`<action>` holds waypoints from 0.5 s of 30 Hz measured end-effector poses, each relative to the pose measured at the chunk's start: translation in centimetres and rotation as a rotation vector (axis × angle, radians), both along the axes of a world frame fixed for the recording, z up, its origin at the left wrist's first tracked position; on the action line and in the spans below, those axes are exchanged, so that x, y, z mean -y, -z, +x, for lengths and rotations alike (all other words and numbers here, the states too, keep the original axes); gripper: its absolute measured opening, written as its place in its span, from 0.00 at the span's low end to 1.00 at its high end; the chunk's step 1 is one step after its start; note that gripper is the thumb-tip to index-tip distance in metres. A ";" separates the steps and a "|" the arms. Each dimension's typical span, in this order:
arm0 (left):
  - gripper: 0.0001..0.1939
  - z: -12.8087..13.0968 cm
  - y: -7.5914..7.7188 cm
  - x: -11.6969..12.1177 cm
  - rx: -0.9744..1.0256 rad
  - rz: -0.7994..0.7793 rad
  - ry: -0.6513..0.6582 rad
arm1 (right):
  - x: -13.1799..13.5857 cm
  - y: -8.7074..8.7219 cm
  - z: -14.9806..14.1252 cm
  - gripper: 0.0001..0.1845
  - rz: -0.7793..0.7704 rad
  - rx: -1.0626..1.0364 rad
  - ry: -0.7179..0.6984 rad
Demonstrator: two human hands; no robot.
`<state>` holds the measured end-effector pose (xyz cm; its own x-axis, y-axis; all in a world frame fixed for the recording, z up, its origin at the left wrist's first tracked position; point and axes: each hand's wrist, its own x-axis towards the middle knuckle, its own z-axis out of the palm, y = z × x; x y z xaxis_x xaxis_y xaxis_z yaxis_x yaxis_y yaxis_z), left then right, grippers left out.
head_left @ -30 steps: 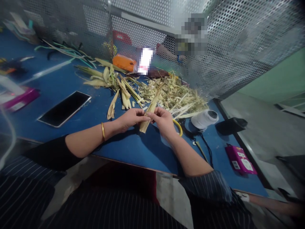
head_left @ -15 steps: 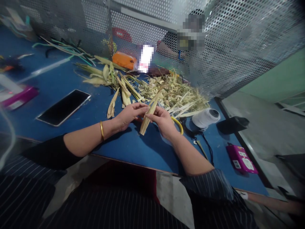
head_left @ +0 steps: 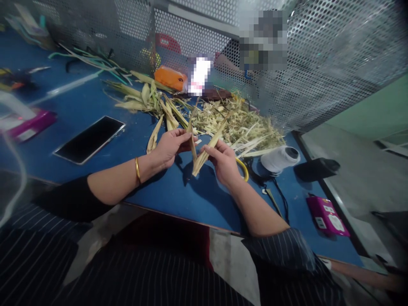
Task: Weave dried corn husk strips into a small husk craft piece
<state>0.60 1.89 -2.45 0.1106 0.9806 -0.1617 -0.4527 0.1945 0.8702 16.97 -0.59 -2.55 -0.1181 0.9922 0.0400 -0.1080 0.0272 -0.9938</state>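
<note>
My left hand (head_left: pixel 170 146) is closed on a narrow dry corn husk strip (head_left: pixel 193 142), pinched between thumb and fingers. In my right hand (head_left: pixel 223 159) is a wider pale corn husk (head_left: pixel 212 144), gripped the same way. The two pieces form a V, meeting at their lower ends above the blue table (head_left: pixel 188 204). Behind my hands lies a heap of husk shreds (head_left: pixel 245 119). A bunch of whole husks (head_left: pixel 146 97) lies to its left. Beside my right wrist shows a yellow ring-shaped handle (head_left: pixel 245 169), partly hidden.
A phone (head_left: pixel 89 139) lies at left. To the right are a white thread spool (head_left: pixel 279 159), a black spool (head_left: pixel 315 168) and a purple power strip box (head_left: pixel 328 214). An orange packet (head_left: pixel 170 77) and a lit screen (head_left: pixel 200 76) stand before the perforated metal panel (head_left: pixel 318 63).
My hands have moved apart, and the husk that was one bundle is now parted into two pieces, one in each hand. The view has shifted slightly.
</note>
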 end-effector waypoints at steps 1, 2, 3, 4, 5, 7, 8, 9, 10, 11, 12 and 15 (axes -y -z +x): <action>0.05 -0.1 0.0 -0.1 0.002 0.000 -0.026 | 0.0 0.0 0.0 0.09 0.023 -0.002 0.012; 0.06 -0.1 0.0 -0.2 0.003 0.001 -0.061 | 0.0 0.1 0.0 0.09 0.055 -0.010 0.030; 0.06 -0.2 0.0 -0.4 0.006 -0.001 -0.100 | -0.1 0.2 0.1 0.09 0.094 -0.026 0.054; 0.07 -0.3 0.0 -0.5 0.011 -0.005 -0.143 | -0.2 0.3 0.1 0.08 0.136 -0.045 0.081; 0.07 -0.5 0.0 -0.7 0.015 -0.010 -0.186 | -0.3 0.4 0.2 0.08 0.175 -0.061 0.111; 0.08 -0.7 -0.2 -0.9 0.021 -0.023 -0.263 | -0.4 0.5 0.4 0.09 0.246 -0.083 0.190; 0.08 -0.8 -0.3 -1.0 0.021 -0.032 -0.298 | -0.5 0.4 0.5 0.10 0.276 -0.090 0.241; 0.08 -1.0 -0.4 -1.2 0.022 -0.038 -0.331 | -0.6 0.3 0.5 0.11 0.300 -0.098 0.297; 0.08 -1.1 -0.5 -1.3 0.025 -0.042 -0.367 | -0.7 0.2 0.6 0.12 0.315 -0.108 0.347; 0.09 -1.3 -0.6 -1.5 0.032 -0.041 -0.404 | -0.8 0.1 0.7 0.13 0.321 -0.120 0.385; 0.09 -1.4 -0.7 -1.6 0.040 -0.038 -0.441 | -0.8 0.0 0.8 0.14 0.320 -0.133 0.405; 0.09 -1.7 -0.8 -1.9 0.043 -0.035 -0.482 | -0.9 -0.1 0.9 0.13 0.283 -0.125 0.366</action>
